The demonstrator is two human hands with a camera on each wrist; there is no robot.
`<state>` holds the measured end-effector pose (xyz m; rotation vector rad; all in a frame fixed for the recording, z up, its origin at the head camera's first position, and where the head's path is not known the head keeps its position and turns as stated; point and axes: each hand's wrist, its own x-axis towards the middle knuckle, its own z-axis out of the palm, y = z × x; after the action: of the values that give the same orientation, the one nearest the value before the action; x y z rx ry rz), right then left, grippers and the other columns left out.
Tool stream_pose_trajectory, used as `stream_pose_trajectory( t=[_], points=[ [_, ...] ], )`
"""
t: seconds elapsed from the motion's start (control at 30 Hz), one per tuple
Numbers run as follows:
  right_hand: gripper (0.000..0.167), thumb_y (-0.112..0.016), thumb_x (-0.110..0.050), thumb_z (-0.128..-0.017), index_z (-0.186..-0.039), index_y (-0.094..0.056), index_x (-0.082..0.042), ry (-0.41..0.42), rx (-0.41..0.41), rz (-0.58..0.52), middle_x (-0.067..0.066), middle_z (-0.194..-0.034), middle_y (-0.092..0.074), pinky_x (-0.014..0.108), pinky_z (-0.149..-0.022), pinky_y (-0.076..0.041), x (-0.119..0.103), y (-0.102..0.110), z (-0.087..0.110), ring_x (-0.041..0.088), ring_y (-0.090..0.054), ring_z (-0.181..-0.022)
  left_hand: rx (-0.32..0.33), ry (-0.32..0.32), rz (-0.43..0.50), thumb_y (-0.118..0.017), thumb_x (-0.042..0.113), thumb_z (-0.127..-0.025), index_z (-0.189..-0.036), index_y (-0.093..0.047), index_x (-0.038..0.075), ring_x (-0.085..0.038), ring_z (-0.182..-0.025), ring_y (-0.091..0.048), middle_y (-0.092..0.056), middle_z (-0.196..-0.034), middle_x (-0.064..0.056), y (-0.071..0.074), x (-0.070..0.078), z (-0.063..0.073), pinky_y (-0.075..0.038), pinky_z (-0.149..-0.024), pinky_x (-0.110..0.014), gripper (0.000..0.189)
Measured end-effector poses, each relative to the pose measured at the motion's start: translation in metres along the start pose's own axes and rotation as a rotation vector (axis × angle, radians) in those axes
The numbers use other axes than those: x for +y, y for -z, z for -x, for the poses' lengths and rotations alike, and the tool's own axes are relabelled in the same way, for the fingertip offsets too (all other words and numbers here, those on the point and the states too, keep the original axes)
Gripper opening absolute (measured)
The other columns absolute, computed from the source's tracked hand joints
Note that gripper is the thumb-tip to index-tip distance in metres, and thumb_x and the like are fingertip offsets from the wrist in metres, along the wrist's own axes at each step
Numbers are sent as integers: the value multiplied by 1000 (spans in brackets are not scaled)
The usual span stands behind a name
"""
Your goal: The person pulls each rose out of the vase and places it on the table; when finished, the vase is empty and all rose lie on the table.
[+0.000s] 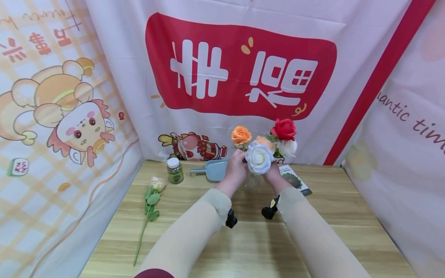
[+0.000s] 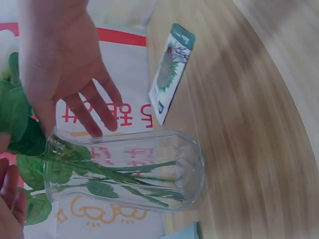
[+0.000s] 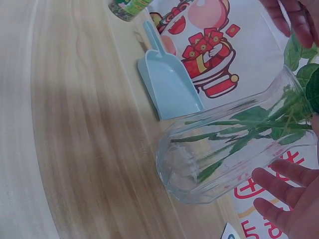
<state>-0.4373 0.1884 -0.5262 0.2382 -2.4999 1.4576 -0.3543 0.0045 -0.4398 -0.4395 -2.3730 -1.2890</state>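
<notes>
A clear glass vase stands upright near the back of the table, with green stems inside. Above its mouth are a pale blue-white rose, an orange rose, a red rose, a peach rose and a white rose. My left hand is among the blooms on the left, its thumb tip against a leaf in the left wrist view; its grip is partly cut off. Beside the vase's neck, my right hand has its fingers spread and straight.
A light blue dustpan-like scoop lies left of the vase, near a white-capped jar. One cream rose lies on the table at left. A printed seed packet lies right of the vase. Printed cloth hangs behind.
</notes>
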Motion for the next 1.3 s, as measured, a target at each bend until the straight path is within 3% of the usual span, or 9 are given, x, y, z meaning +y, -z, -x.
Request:
stream_pose_trajectory(
  t=[0.1, 0.2, 0.33, 0.47, 0.8, 0.93, 1.1, 1.2, 1.3],
  points=[
    [44, -56, -18, -97, -134, -50, 6, -235, -25, -35, 29, -126, -56, 44, -81, -53, -49, 8, 29, 40, -62, -98, 51, 53, -41, -67, 0, -77, -90, -68, 7, -20, -77, -59, -60, -84, -3, 0, 1, 0, -51, -67, -31, 15],
    [43, -48, -17, -102, -138, -47, 7, -285, -45, -46, 31, -134, -51, 36, -72, -53, -74, 10, 41, 39, -65, -90, 72, 83, -18, -66, 6, -83, -93, -65, 9, -21, -83, -62, -64, -90, -3, 4, 3, -2, -52, -73, -34, 10],
    [45, -48, -21, -104, -141, -46, 4, -276, -52, -17, 33, -136, -49, 31, -69, -50, -81, 11, 45, 35, -66, -86, 93, -15, 30, -65, -2, -86, -109, -70, 9, -21, -102, -63, -67, -109, -5, 14, 6, -5, -51, -87, -35, 26],
    [47, -46, -21, -105, -145, -42, 3, -285, -64, -29, 32, -140, -46, 37, -77, -52, -81, 12, 46, 40, -65, -94, 150, -103, 74, -64, -10, -82, -109, -71, 9, -20, -97, -65, -70, -106, -6, 25, 13, -12, -52, -84, -32, 34],
    [51, -43, -24, -106, -150, -36, 1, -315, -80, -57, 28, -145, -43, 43, -84, -51, -80, 12, 45, 42, -62, -102, 209, -33, 339, -62, 7, -96, -110, -68, 1, -22, -75, -64, -69, -94, -12, 52, 39, -22, -54, -63, -31, 16],
    [51, -43, -24, -106, -149, -37, 0, -316, -80, -54, 28, -144, -44, 41, -81, -51, -82, 12, 45, 41, -62, -100, 232, -13, 452, -52, 14, -102, -118, -60, -2, -32, -76, -66, -68, -101, -16, 71, 54, -29, -53, -62, -30, 23],
    [52, -42, -24, -106, -152, -33, -3, -327, -86, -76, 25, -148, -40, 44, -84, -50, -84, 12, 45, 41, -59, -105, 272, -90, 632, -41, 6, -105, -125, -51, -2, -44, -72, -61, -68, -94, -22, 105, 75, -39, -51, -56, -27, 24],
    [52, -43, -24, -106, -152, -32, -3, -333, -85, -98, 25, -149, -39, 46, -87, -50, -84, 12, 45, 42, -57, -110, 316, -143, 710, -38, 1, -104, -122, -49, -3, -36, -70, -61, -66, -88, -22, 128, 85, -40, -52, -59, -28, 22],
    [52, -43, -24, -106, -151, -34, -1, -328, -79, -105, 26, -148, -39, 46, -87, -50, -84, 12, 46, 43, -57, -111, 349, -125, 697, -37, 3, -105, -116, -49, -3, -23, -69, -61, -64, -89, -17, 152, 88, -35, -53, -61, -28, 17]
  ],
)
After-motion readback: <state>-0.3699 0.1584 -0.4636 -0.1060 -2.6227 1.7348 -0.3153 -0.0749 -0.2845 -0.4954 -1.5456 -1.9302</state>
